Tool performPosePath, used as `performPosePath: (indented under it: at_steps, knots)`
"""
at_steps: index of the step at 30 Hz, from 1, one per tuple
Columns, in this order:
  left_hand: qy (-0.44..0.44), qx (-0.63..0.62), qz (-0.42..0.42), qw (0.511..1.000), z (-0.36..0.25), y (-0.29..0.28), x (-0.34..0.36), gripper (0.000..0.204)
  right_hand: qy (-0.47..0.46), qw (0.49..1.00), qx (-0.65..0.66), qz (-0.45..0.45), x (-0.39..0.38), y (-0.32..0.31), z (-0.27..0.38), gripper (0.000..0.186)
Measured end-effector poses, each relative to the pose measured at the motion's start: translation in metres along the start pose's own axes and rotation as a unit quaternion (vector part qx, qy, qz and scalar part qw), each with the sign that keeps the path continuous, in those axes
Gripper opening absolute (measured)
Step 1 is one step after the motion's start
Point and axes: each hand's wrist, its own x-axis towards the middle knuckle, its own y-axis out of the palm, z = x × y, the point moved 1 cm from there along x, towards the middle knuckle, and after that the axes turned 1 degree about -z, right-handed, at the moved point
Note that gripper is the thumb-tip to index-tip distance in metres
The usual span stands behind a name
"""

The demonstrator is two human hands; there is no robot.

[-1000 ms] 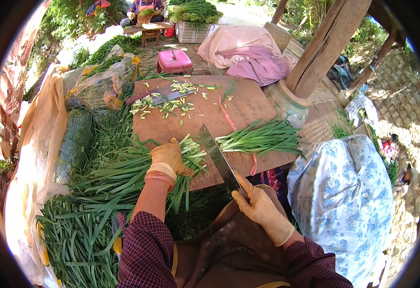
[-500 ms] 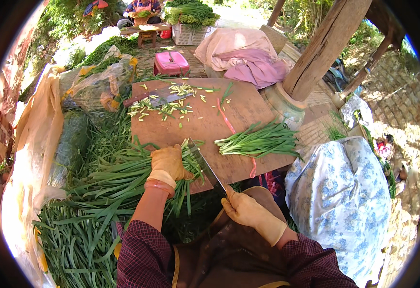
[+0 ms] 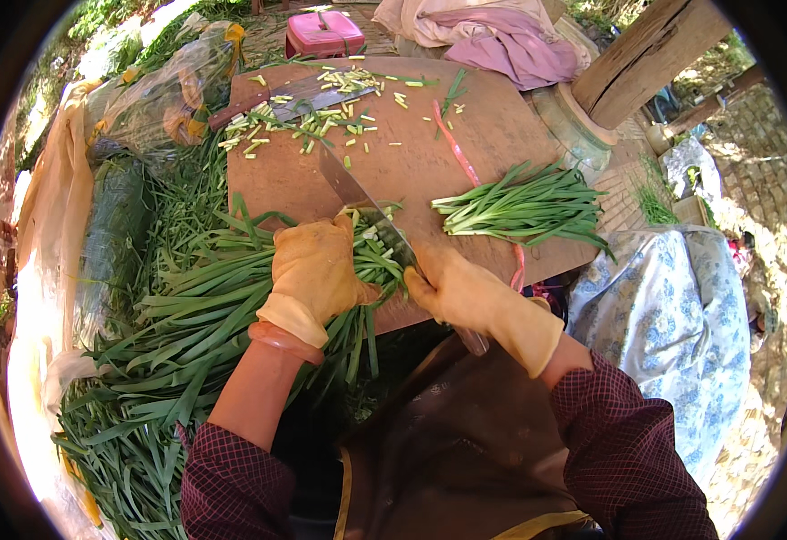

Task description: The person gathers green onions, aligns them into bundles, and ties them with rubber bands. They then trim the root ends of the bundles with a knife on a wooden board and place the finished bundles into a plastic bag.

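Note:
My left hand (image 3: 312, 268), in a cream rubber glove, is closed round the stem end of a big bunch of garlic chives (image 3: 213, 306) at the near left edge of the wooden board (image 3: 393, 171). The gloved right hand (image 3: 474, 292) grips a long knife (image 3: 357, 193), its blade lying across the pale stem ends just right of the left hand. On the board's right, a smaller bundle of chives (image 3: 529, 207) rests over a pink ribbon (image 3: 455, 148). Cut stem bits (image 3: 335, 112) lie scattered at the far left around a second knife (image 3: 231, 110).
A pink lidded box (image 3: 324, 36) stands beyond the board. Loose greens and plastic-wrapped bundles (image 3: 119, 238) fill the left side. A glazed jar (image 3: 583, 135) under a wooden post (image 3: 650, 58) stands at the far right; a blue-flowered cloth (image 3: 664, 324) covers something nearer me.
My right hand has moved up and the knife blade has come over the stem ends beside my left hand. The view has tilted down, so the far background has left the picture.

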Motion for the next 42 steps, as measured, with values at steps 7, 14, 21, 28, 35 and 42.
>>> performPosePath:
  at_steps: [7,14,21,28,35,42]
  knots:
    - [-0.003,0.049,-0.042,0.998,-0.011,-0.001,-0.011,0.105,0.115,0.992,0.041,-0.045,0.110,0.035,-0.029,0.033]
    - [-0.022,-0.031,-0.051,0.998,-0.003,0.004,-0.007,0.118,0.064,0.991,0.042,-0.111,0.024,-0.040,-0.020,0.028]
    - [-0.051,-0.006,-0.021,0.998,-0.006,0.002,-0.004,0.113,0.076,0.997,0.021,0.017,-0.123,-0.026,-0.006,0.033]
    - [-0.035,0.018,-0.055,0.998,-0.007,0.005,-0.006,0.092,0.113,0.988,0.015,0.104,-0.104,-0.020,-0.005,0.031]
    - [0.014,-0.014,-0.099,0.995,-0.005,0.002,-0.007,0.089,0.135,0.989,0.040,0.049,-0.011,0.000,-0.018,0.027]
    - [0.053,-0.014,-0.024,0.998,-0.015,-0.001,-0.035,0.110,0.182,0.968,0.148,-0.087,-0.007,0.016,-0.027,0.037]
